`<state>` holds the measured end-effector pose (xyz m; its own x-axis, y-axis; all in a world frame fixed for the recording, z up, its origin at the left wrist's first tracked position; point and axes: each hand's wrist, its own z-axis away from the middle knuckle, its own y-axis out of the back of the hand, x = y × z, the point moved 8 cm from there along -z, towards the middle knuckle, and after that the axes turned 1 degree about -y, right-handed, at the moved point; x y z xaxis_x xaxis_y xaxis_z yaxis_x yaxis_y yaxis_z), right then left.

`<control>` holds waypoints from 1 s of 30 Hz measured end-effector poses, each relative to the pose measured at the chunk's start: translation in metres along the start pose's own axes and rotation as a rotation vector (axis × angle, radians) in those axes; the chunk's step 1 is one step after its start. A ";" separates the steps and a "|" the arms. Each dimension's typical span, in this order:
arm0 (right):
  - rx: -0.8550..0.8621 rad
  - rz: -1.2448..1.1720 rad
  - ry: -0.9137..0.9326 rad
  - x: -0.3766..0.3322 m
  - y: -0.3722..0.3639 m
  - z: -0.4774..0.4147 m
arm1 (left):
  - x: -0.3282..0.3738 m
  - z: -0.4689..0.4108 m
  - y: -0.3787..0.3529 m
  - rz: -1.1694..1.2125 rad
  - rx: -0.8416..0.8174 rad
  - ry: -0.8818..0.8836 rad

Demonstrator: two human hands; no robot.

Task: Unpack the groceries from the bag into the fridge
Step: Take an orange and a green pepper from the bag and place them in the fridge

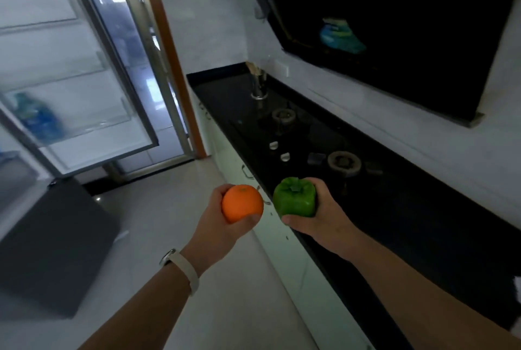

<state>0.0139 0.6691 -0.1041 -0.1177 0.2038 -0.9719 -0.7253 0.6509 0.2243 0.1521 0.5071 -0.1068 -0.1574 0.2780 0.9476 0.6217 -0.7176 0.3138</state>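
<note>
Both hands are out in front of us at about the same height, each curled around one grocery. Our left hand (pixel 217 222) cups a round, smooth orange fruit (pixel 242 203), with the thumb pressed under its lower edge and the fingers wrapped behind it. Our right hand (pixel 324 217) grips a glossy green bell pepper (pixel 294 197) with its stem end turned toward us, the thumb below it and the fingers round the far side. The two items sit just beside each other without touching. A pale strap with a metal buckle (pixel 183 268) circles our left wrist.

Under the right hand we see a long black countertop (pixel 394 208) on white cabinet fronts (pixel 282 251). Set into it are a near gas burner (pixel 344 163) and a far gas burner (pixel 283 117), and beyond them stands a shiny metal utensil holder (pixel 258 84). A black range hood (pixel 408 25) hangs on the wall above.

To our left, well apart from the hands, the open fridge door (pixel 84 81) shows clear shelves, and a blurred blue bottle (pixel 39 117) stands in a lower one. Below it lies a dark grey flat panel (pixel 56 251), perhaps a lower fridge door, though motion blur leaves us unsure. Pale glossy floor (pixel 169 194) runs between the fridge and the cabinets.
</note>
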 end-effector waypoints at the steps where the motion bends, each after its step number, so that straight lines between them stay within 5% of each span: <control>1: -0.004 -0.008 -0.002 -0.005 -0.016 -0.011 | -0.007 -0.005 0.018 -0.002 0.014 0.009; 17: -0.223 0.027 0.088 -0.102 -0.298 -0.171 | -0.099 -0.083 0.311 -0.025 0.267 0.030; 30: -0.483 0.001 0.176 -0.130 -0.437 -0.282 | -0.153 -0.122 0.436 -0.032 0.527 0.142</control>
<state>0.1548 0.1524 -0.0960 -0.2005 0.0507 -0.9784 -0.9510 0.2299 0.2068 0.3539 0.0738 -0.1073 -0.2615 0.1791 0.9484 0.9096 -0.2830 0.3042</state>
